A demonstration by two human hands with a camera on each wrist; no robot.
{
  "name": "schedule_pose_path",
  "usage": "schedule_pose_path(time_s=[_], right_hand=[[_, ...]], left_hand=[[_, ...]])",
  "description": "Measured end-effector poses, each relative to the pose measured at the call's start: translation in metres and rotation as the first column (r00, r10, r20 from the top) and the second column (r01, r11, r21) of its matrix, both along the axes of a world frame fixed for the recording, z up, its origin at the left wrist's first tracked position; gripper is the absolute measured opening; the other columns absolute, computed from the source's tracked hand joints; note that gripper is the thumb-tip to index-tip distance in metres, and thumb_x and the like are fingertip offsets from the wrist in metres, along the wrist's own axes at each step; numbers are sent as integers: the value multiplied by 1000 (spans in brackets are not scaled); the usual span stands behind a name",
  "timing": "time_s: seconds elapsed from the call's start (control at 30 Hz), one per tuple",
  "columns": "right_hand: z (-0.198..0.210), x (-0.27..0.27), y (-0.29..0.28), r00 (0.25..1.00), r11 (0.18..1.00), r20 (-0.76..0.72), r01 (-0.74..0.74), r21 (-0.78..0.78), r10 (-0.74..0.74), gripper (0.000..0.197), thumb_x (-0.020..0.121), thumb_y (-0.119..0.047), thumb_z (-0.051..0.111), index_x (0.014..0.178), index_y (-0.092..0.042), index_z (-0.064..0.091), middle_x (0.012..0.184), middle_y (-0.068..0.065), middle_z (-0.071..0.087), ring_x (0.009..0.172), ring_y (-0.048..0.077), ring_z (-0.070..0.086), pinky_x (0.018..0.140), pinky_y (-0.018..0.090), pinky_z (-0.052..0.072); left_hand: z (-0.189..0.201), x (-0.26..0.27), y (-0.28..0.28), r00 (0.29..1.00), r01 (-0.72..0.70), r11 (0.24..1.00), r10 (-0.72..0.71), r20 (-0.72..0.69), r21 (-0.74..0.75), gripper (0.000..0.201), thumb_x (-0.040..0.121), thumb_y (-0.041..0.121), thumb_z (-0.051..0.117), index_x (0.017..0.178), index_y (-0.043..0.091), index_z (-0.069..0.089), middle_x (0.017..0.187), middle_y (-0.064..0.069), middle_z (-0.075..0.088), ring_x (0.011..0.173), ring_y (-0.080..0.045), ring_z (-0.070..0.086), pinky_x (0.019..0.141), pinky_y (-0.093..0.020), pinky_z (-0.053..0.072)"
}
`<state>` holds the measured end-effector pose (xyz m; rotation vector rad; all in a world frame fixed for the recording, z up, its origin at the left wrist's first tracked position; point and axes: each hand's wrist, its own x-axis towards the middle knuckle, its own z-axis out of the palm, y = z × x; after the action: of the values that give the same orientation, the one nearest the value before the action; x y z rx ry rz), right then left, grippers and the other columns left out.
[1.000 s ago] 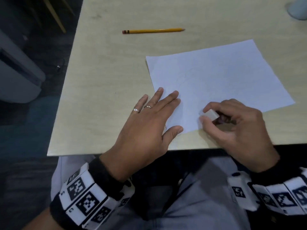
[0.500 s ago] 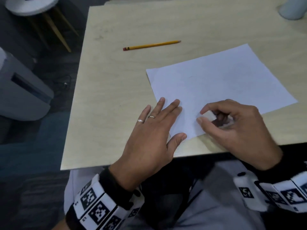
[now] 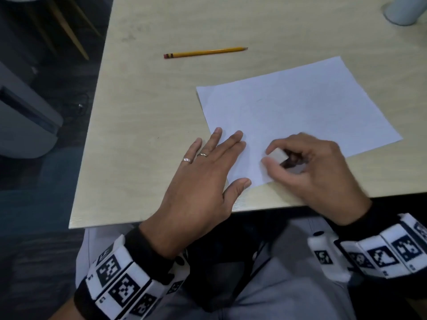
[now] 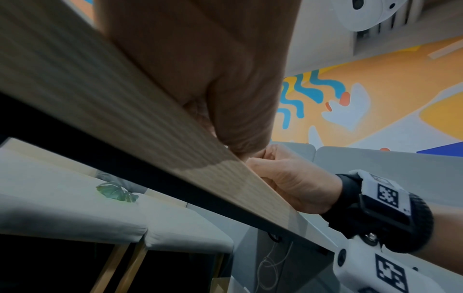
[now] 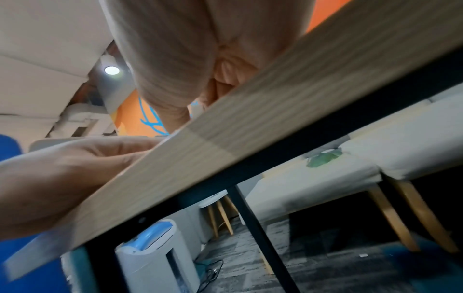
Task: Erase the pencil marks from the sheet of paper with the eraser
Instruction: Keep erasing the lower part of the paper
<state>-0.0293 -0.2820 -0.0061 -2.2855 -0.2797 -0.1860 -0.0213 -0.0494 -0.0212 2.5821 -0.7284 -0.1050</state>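
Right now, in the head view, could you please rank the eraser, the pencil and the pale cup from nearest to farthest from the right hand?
1. eraser: pinched in the right hand, over the paper's near corner.
2. pencil: far left, beyond the paper.
3. pale cup: far right corner, partly cut off.

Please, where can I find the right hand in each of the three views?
Head: right hand, lower right, pinching the eraser on the paper.
Left wrist: centre right, past the table edge.
Right wrist: top centre, very close, palm side.
Shared landmark: the table edge.
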Motion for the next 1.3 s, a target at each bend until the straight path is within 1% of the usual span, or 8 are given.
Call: schedule_pose_path(time_s=[0.13, 0.27, 0.43, 0.57, 0.73, 0.9, 1.03, 1.3], right_hand=[[6, 5, -13, 994, 994, 13, 107, 7, -108, 6, 89, -16, 84, 89, -19, 79, 79, -12, 64, 73, 18, 58, 74, 37, 50], [2, -6, 18, 996, 996, 51, -65, -62, 68, 6, 92, -19, 85, 94, -18, 79, 71, -22, 55, 73, 14, 55, 72, 25, 45], [4, 8, -9, 996, 995, 40, 86, -43, -84, 6, 90, -16, 82, 88, -19, 78, 72, -9, 64, 74, 18, 57, 73, 38, 49], [4, -7, 15, 997, 996, 30, -66, -54, 68, 5, 92, -20, 84, 93, -19, 79, 70, -19, 55, 74, 16, 56, 72, 23, 45], [5, 5, -18, 995, 994, 10, 99, -35, -99, 6, 89, -17, 83, 88, -21, 78, 72, -8, 61, 73, 18, 56, 74, 40, 49], [2, -8, 13, 999, 998, 37, -28, -62, 31, 7, 89, -18, 85, 91, -21, 78, 71, -18, 57, 74, 14, 55, 72, 26, 46], [0, 9, -13, 992, 992, 57, 115, -56, -112, 14, 88, -10, 85, 86, -22, 77, 83, -16, 64, 72, 16, 57, 72, 25, 47], [-1, 4, -4, 998, 998, 36, 44, -52, -42, 12, 88, -11, 85, 86, -19, 76, 71, -9, 63, 74, 16, 56, 71, 27, 46]], left_hand=[[0, 0, 0, 1000, 1, 1000, -1, 2, 10, 66, 105, 58, 32, 163, 27, 34, 173, 19, 16, 161, -4, -4, 130, -30, -4], [0, 0, 0, 1000, -1, 1000, 1, 4, 7, 65, 106, 56, 35, 164, 26, 33, 173, 18, 17, 161, -5, -2, 130, -31, -3], [2, -1, 0, 1000, 1, 1000, -1, -6, 3, 65, 105, 56, 34, 163, 26, 33, 173, 18, 16, 161, -5, -3, 131, -33, -2], [0, -1, 0, 1000, 2, 1000, -2, 6, 12, 66, 105, 57, 32, 163, 26, 34, 174, 17, 17, 161, -6, -2, 130, -31, -3], [1, -2, 0, 1000, -1, 1000, 1, 4, -15, 65, 105, 56, 34, 163, 26, 35, 173, 17, 18, 161, -6, -1, 131, -33, -1], [-1, -1, 0, 1000, 0, 1000, 0, 7, -9, 65, 105, 56, 35, 162, 26, 36, 173, 17, 19, 161, -6, 0, 131, -33, -1], [0, -1, -1, 1000, -2, 1000, 2, 3, -11, 65, 105, 55, 35, 163, 26, 35, 173, 18, 18, 161, -5, -1, 130, -31, -3], [0, -1, 0, 1000, 3, 1000, -3, -2, -12, 64, 105, 55, 35, 163, 26, 34, 173, 18, 17, 161, -5, -2, 130, -31, -4]])
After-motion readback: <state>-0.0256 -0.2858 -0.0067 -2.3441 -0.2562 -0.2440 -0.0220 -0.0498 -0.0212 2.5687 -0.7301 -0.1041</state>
